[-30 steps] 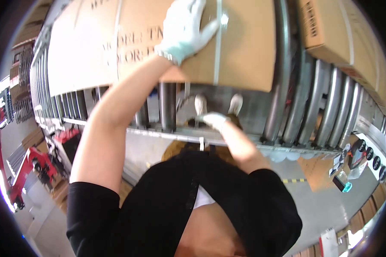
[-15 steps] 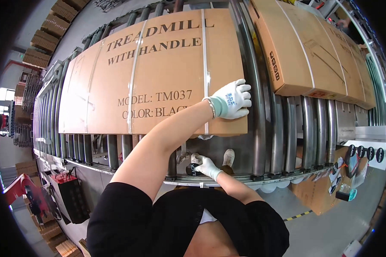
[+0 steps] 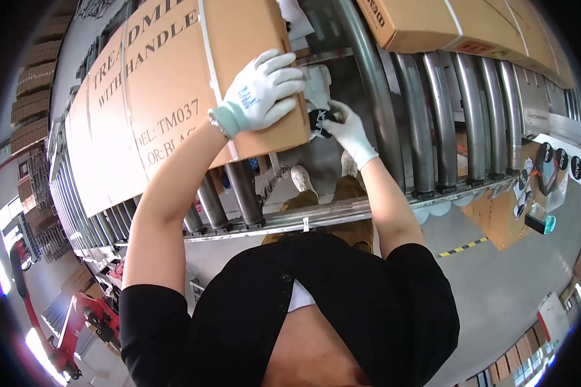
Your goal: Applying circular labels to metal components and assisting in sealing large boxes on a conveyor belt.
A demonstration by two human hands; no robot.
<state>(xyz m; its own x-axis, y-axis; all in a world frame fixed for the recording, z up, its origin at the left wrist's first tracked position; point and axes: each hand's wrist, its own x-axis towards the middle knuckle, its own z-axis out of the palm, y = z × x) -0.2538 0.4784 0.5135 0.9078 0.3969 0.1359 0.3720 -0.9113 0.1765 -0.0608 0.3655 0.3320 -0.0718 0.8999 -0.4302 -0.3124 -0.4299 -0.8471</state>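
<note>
A large brown cardboard carton with white straps lies on the roller conveyor. My left hand, in a white glove with a green cuff, rests spread on its top near the right end, holding nothing. Just off that end, my gloved right hand pinches a round black sticker with pale lettering between thumb and fingers. The sticker is beside the carton's end face, which is mostly out of sight; whether it touches the face I cannot tell.
Bare metal rollers run to the right, under a second strapped carton. More round black stickers hang at the far right, near a brown box. My shoes show through a gap between rollers.
The carton has turned and shifted left in view, opening a gap at its right end. My left hand moved left with it; my right hand rose from the rail with the sticker.
</note>
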